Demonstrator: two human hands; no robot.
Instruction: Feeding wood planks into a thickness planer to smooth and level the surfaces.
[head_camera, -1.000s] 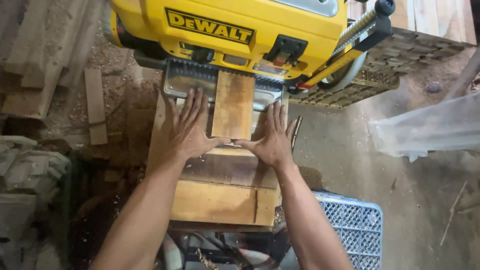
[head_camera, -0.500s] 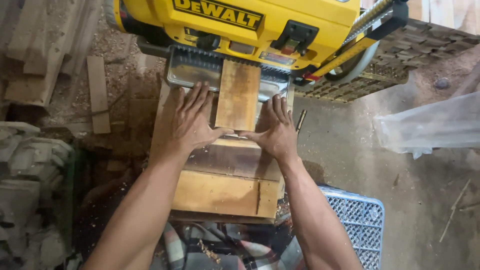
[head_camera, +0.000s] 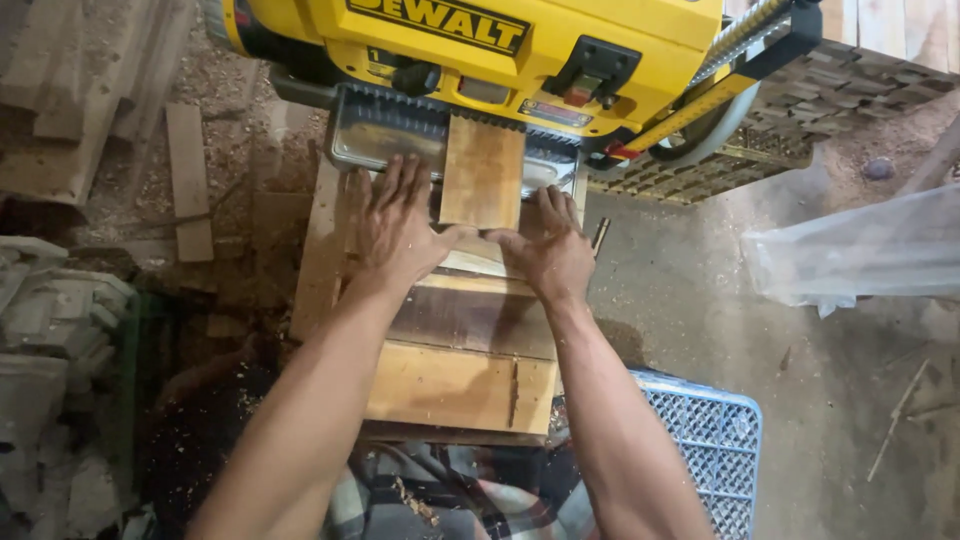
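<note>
A short wooden board (head_camera: 483, 170) lies on the metal infeed tray (head_camera: 385, 130) of a yellow thickness planer (head_camera: 500, 50), its far end at the machine's mouth. My left hand (head_camera: 395, 225) rests flat on the tray left of the board, thumb at the board's near edge. My right hand (head_camera: 548, 250) is spread to the right, thumb touching the same near edge. Both hands press against the board's rear end with fingers apart.
The planer stands on a rough wooden stand (head_camera: 460, 350). A blue plastic crate (head_camera: 700, 440) sits at lower right. Loose planks (head_camera: 190, 180) and sawdust lie at left, a clear plastic sheet (head_camera: 860, 250) at right, a woven mat (head_camera: 820, 110) behind the machine.
The board has slid farther into the planer, so less of it shows on the tray. Both hands followed it forward, thumbs closing in on its near edge.
</note>
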